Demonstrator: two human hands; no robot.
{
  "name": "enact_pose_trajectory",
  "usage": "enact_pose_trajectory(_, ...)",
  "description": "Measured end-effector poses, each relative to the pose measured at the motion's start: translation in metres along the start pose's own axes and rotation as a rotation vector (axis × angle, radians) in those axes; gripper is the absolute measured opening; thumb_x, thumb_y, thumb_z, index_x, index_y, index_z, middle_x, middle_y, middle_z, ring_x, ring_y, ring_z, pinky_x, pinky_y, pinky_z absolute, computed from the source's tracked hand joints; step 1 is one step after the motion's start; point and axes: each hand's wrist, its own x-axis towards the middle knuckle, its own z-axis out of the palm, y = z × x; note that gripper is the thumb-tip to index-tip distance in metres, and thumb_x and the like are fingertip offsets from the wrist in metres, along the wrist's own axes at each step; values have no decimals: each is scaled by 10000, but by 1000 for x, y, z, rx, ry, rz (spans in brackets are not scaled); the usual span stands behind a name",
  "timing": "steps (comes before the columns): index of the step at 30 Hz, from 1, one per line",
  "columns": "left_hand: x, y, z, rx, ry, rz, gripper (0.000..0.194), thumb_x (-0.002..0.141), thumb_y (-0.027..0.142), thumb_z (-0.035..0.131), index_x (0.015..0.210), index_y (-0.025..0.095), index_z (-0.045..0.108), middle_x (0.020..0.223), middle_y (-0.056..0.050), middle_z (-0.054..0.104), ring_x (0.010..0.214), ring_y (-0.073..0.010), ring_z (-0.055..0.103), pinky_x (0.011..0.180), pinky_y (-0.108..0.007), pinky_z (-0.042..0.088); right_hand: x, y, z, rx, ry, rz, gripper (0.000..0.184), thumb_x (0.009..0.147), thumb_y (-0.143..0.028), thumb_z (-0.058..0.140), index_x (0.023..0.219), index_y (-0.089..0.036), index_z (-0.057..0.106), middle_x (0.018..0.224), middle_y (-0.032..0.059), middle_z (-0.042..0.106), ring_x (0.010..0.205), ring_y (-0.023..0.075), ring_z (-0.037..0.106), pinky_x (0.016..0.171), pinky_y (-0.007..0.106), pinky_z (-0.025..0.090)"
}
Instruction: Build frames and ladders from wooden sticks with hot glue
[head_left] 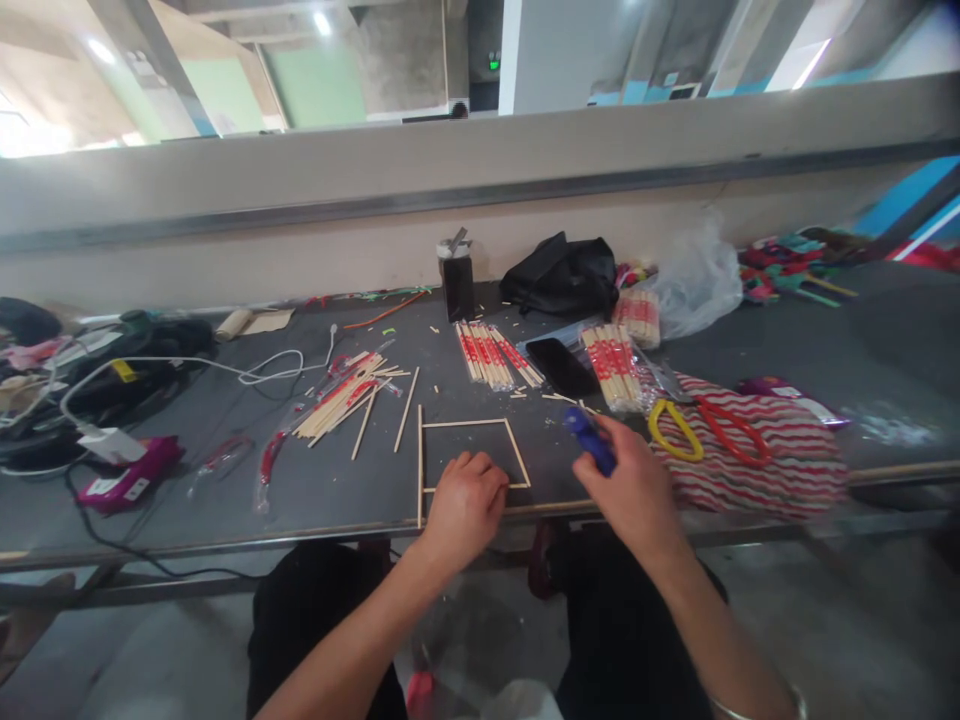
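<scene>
The left hand (465, 495), fingers bent and held together, rested over the near side of the stick frame (465, 423); whether it pinched a stick could not be told. The right hand (634, 485), closed, gripped a blue object (592, 440), blurred, its upper end clear of the fingers, to the right of the frame. Item: the stick frame, four pale sticks laid in a rough rectangle near the table's front edge, its left stick running past both corners.

Left of the frame lay two single sticks (406, 410), side by side but apart; beyond them, a loose stick pile (345, 400) with red-marked wrappers. Ahead and rightward lay wrapped stick bundles (487, 355), then a black phone (561, 367), then further wrapped bundles (613, 368). Beside the right hand were a yellow loop handle (675, 430) and a red loop handle (735, 432), on a striped cloth (787, 455). Toward the wall stood a dark container (457, 285); right of it, a black bag (562, 275) and a clear plastic bag (701, 280). Far left, a white cable (187, 360) trailed across the dark table (300, 505).
</scene>
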Motion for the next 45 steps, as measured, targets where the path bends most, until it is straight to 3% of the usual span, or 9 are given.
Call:
enact_pose_trajectory(2, 1, 0, 0, -1, -11, 12, 195, 895, 208, 459, 820, 189, 638, 826, -44, 583, 811, -177, 502, 749, -306, 391, -6, -1, -16, 404, 1, 165, 433, 717, -261, 591, 1144, -208, 552, 934, 65, 610, 797, 199, 573, 654, 323, 473)
enact_pose_trajectory(5, 2, 0, -1, 9, -25, 23, 198, 897, 209, 455, 820, 189, 636, 824, -43, 585, 807, -176, 503, 746, -303, 391, -23, -1, -37, 923, -185, 409, 300, 727, -293, 624, 1016, -222, 586, 910, 60, 615, 710, 157, 550, 495, 234, 399)
enact_pose_trajectory(9, 3, 0, -3, 101, -52, 69, 192, 894, 219, 461, 835, 193, 642, 832, -50, 591, 806, -185, 509, 715, -312, 378, -50, 5, -43, 1116, -394, 590, 266, 684, -252, 687, 938, -188, 636, 918, 80, 622, 664, 129, 511, 482, 223, 391)
enact_pose_trajectory(14, 8, 2, -7, 204, -65, 126, 213, 893, 221, 453, 766, 181, 619, 790, -57, 589, 784, -194, 515, 689, -330, 367, -68, 23, -35, 956, -385, 598, 256, 708, -344, 696, 894, -175, 648, 808, 59, 606, 657, 154, 522, 458, 235, 393)
enact_pose_trajectory(19, 12, 4, -8, 220, -90, 141, 193, 866, 191, 475, 726, 176, 606, 774, -62, 592, 787, -200, 522, 694, -339, 372, -68, 28, -36, 630, -379, 399, 298, 788, -464, 616, 826, -168, 633, 703, 28, 586, 538, 109, 480, 445, 225, 339)
enact_pose_trajectory(29, 2, 20, -17, -92, 89, 76, 235, 868, 238, 501, 1070, 232, 620, 994, -51, 633, 916, -199, 516, 787, -355, 365, -81, 5, -40, 694, -480, 380, 328, 814, -495, 563, 809, -174, 629, 694, 32, 580, 556, 124, 494, 492, 243, 397)
enact_pose_trajectory(36, -1, 30, -21, -25, 121, 145, 227, 909, 239, 428, 847, 199, 642, 820, -45, 633, 838, -177, 504, 769, -359, 317, -85, 5, -43, 717, -434, 435, 362, 772, -527, 604, 809, -170, 641, 668, 32, 584, 552, 131, 500, 481, 239, 408)
enact_pose_trajectory(42, -14, 30, -17, 12, -97, 340, 225, 827, 389, 557, 726, 196, 612, 707, -25, 583, 752, -175, 500, 732, -353, 321, -81, 11, -42, 693, -364, 409, 325, 803, -498, 583, 817, -176, 622, 672, 24, 568, 546, 124, 489, 463, 229, 400)
enact_pose_trajectory(45, -13, 27, -12, 65, -48, 255, 242, 876, 359, 496, 736, 192, 602, 739, -29, 587, 759, -179, 494, 706, -346, 324, -77, 9, -38, 631, -361, 358, 311, 800, -495, 588, 802, -185, 610, 668, 16, 573, 541, 120, 482, 471, 230, 402)
